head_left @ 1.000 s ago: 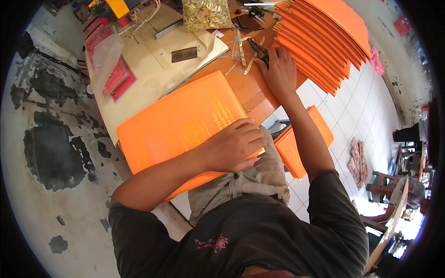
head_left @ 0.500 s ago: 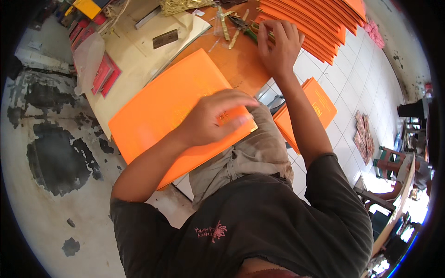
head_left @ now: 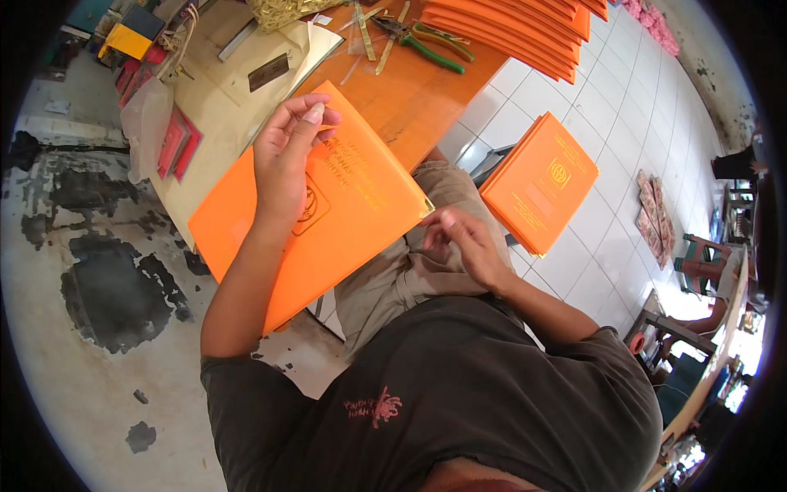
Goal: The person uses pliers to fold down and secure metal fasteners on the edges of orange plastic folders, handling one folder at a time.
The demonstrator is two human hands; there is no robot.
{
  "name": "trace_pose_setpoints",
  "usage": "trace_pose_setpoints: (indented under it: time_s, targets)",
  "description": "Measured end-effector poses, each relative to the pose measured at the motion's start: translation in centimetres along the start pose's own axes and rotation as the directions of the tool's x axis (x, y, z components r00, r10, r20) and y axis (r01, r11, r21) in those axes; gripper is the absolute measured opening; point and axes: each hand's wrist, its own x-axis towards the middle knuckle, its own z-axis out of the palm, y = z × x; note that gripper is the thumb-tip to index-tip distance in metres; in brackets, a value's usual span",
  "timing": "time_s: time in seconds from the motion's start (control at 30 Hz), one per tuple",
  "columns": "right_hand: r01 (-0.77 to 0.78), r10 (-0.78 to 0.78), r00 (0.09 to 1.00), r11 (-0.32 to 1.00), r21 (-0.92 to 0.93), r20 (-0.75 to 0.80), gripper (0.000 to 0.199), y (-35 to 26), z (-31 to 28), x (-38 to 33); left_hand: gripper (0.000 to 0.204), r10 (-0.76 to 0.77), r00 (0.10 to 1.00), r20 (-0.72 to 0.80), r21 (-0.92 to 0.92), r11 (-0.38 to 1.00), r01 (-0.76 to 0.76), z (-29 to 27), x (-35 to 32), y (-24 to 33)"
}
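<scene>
A large orange folder [head_left: 361,184] with gold print lies tilted across the table edge and my lap. Above its far part is my left hand [head_left: 287,160], thumb brought against curled fingers in a pinch; whatever is between the fingertips is too small to make out. My right hand [head_left: 471,246] is beside the folder's right corner, over my thigh, its fingers loosely bent and apart with nothing visible in them. A small gold metal corner piece [head_left: 427,207] sits on that corner of the folder, close to the right fingertips.
Green-handled pliers [head_left: 434,53] and gold strips [head_left: 383,53] lie on the orange tabletop [head_left: 402,107]. A tall stack of orange folders [head_left: 525,33] stands at the far right. More folders [head_left: 549,184] rest on a seat to my right. A bag of gold pieces [head_left: 283,10] is at the back.
My right hand has come back from the pliers to the folder's right corner, leaving the pliers on the table. My left hand has moved from near that corner to the folder's far part.
</scene>
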Motion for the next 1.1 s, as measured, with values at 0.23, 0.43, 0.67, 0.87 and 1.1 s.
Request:
trace_pose_setpoints:
  time_s: [0.23, 0.43, 0.67, 0.87, 1.1]
  targets:
    - [-0.231, 0.167, 0.943, 0.952, 0.203, 0.289, 0.058, -1.5, 4.2, 0.9, 0.037, -0.186, 0.982, 0.027, 0.181, 0.967, 0.179, -1.3, 1.0, 3.4]
    - [-0.275, 0.183, 0.932, 0.919, 0.281, 0.313, 0.055, -1.4, 6.9, 2.3, 0.058, 0.110, 0.990, 0.091, 0.893, 0.430, -0.130, -7.1, 1.4, 1.6]
    - [-0.194, 0.122, 0.962, 0.935, 0.297, 0.243, 0.053, -1.6, 8.5, 2.2, 0.056, 0.047, 0.998, 0.042, 0.908, 0.415, -0.058, -8.3, 1.5, 0.6]
    - [-0.135, 0.071, 0.976, 0.937, 0.322, 0.204, 0.051, -1.9, 8.7, 2.1, 0.043, -0.115, 0.993, -0.027, 0.664, 0.740, 0.104, -7.9, 2.1, 1.5]
    - [-0.024, -0.024, 0.982, 0.967, 0.252, 0.185, 0.050, -3.1, 9.5, 2.3, 0.040, -0.118, 0.993, 0.031, 0.660, 0.748, 0.068, -9.8, 2.9, 3.6]
